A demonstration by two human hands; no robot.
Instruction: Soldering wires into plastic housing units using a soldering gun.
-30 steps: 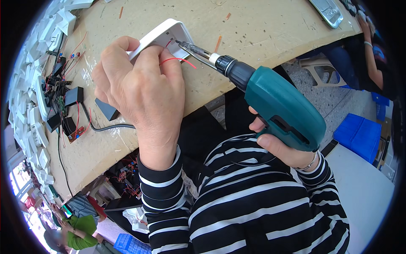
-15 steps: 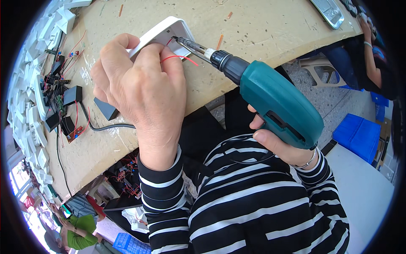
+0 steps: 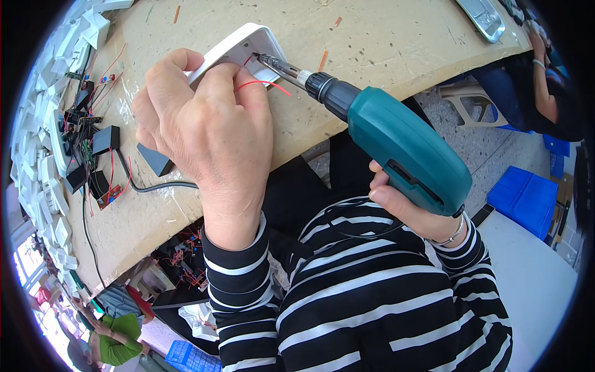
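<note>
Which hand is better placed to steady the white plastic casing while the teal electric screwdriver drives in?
Left. The left hand already grips the white plastic casing on the wooden bench, while the right hand is occupied holding the teal electric screwdriver, its bit inside the casing.

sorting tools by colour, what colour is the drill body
Teal green with a black chuck, on the drill in the head view.

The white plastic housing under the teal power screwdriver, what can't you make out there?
Head view only:
- White plastic housing: mostly hidden by the left hand.
- Teal power screwdriver bit tip: too small to see the screw.
- Right hand: fingers hidden behind the grip.
- Red wire: its ends are hidden.
</note>
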